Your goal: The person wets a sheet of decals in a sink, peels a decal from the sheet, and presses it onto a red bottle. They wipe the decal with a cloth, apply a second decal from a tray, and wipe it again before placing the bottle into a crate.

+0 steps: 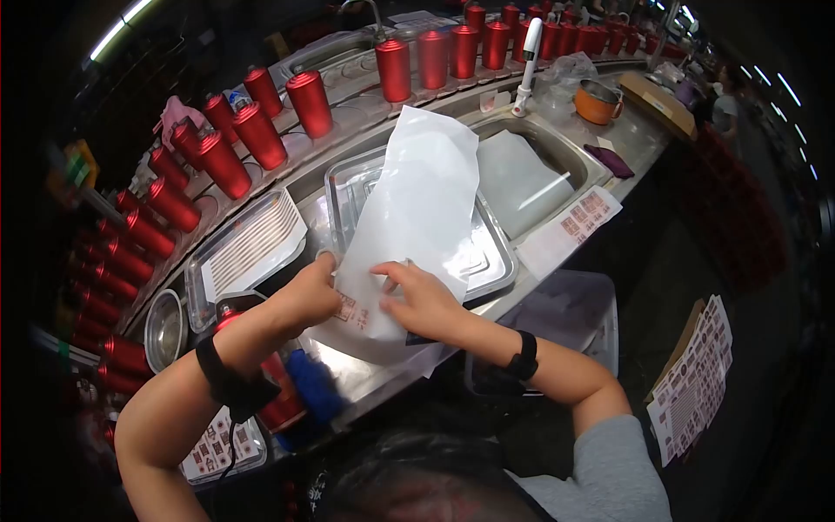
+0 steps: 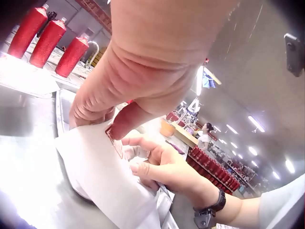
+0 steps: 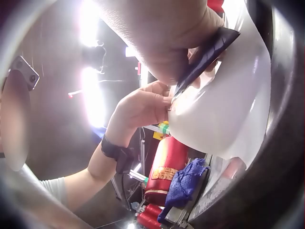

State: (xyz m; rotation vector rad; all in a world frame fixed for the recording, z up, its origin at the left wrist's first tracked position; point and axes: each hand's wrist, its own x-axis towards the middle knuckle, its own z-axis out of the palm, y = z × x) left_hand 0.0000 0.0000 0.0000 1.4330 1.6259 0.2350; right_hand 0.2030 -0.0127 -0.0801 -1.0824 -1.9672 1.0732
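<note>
A large white, glossy sheet (image 1: 417, 191) slopes up across a clear plastic tray, its near end curving toward the person. Small red printed marks (image 1: 348, 311) show on that near end. My left hand (image 1: 311, 294) pinches the sheet's edge beside the print, thumb and fingertips on it in the left wrist view. Opposite it, my right hand (image 1: 424, 300) has thumb and forefinger spread close over the print. A dark flat scraper-like piece (image 3: 207, 57) is tucked in the right hand's grip, seen in the right wrist view.
Red bottles (image 1: 233, 163) line the back ledge. A second tray (image 1: 196, 278) with a striped sheet lies left, near a metal bowl (image 1: 165, 331). Below the left forearm are a red bottle (image 3: 167, 164) and blue cloth (image 3: 186, 183). A sink (image 1: 557, 148) and printed sheet (image 1: 574, 228) lie right.
</note>
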